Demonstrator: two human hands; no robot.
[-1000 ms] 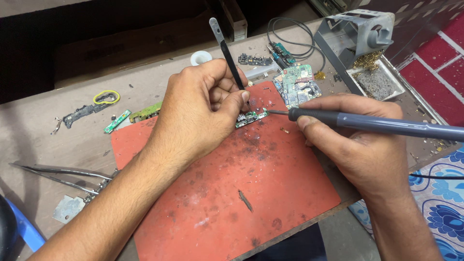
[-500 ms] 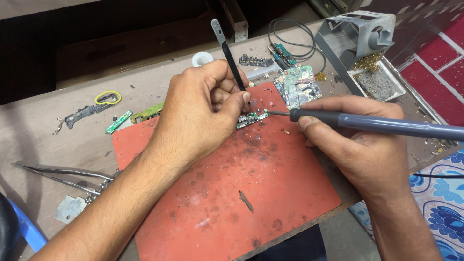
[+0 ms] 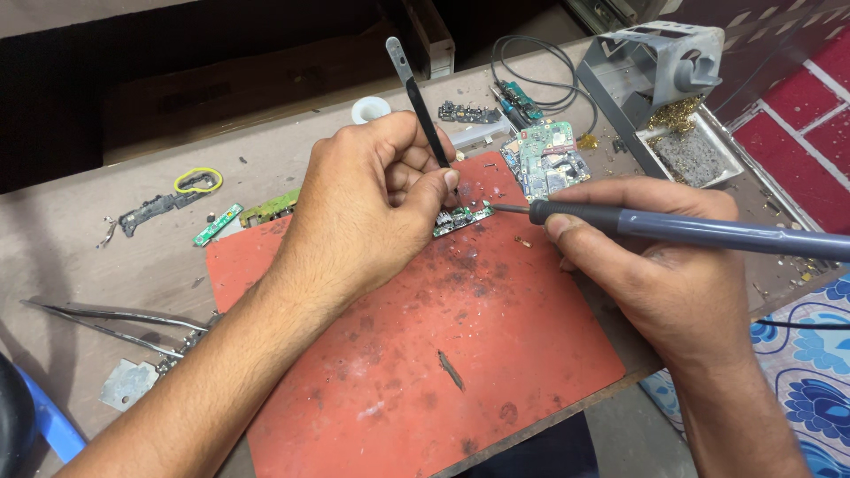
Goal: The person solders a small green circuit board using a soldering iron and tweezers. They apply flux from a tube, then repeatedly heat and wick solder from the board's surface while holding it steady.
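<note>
My left hand (image 3: 372, 199) grips black tweezers (image 3: 416, 93) that stand upright, their tips down on a small green circuit board (image 3: 462, 218) lying on the red work mat (image 3: 425, 354). In my right hand (image 3: 660, 257) is a grey-handled soldering iron (image 3: 708, 232), held like a pen. Its tip reaches left and touches the right end of the small board.
A larger green circuit board (image 3: 547, 161) lies just behind the mat. A grey soldering iron stand (image 3: 660, 66) with brass wool and a sponge tray is at the back right. Spare tweezers (image 3: 106, 319), small green boards (image 3: 248, 214), a yellow ring (image 3: 197, 180) and metal scraps lie left.
Both hands stay nearly still. The soldering iron tip stays against the small board's right end; only the view shifts slightly.
</note>
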